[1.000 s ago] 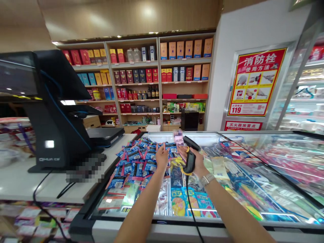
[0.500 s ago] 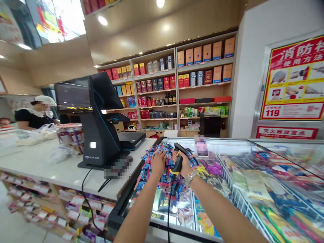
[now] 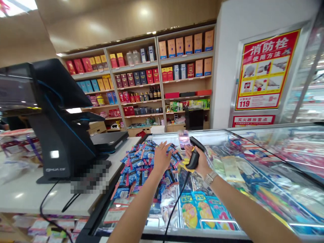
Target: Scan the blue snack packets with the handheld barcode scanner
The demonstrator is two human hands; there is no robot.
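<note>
My right hand (image 3: pixel 201 162) is wrapped round a black and yellow barcode scanner (image 3: pixel 194 158), whose cord runs down toward me. It is just right of a heap of small blue and pink snack packets (image 3: pixel 141 162) on the glass top of a freezer. My left hand (image 3: pixel 162 156), palm down with fingers stretched out, is over the right part of the heap and holds nothing I can see. Just beyond the scanner, a phone (image 3: pixel 184 143) with a pinkish screen stands near the freezer's back edge. A watch (image 3: pixel 209 177) is on my right wrist.
On the left, a checkout terminal (image 3: pixel 57 128) stands on a white counter (image 3: pixel 20 199) with a blurred dark item (image 3: pixel 91 177). Bagged goods (image 3: pixel 199 211) lie under the freezer glass. Shelves of boxes (image 3: pixel 149 76) line the back wall, beside a red poster (image 3: pixel 268 71).
My view has swung to the right. My right hand has carried the scanner from above the packets to their right, near the phone. My left hand has shifted right across the heap.
</note>
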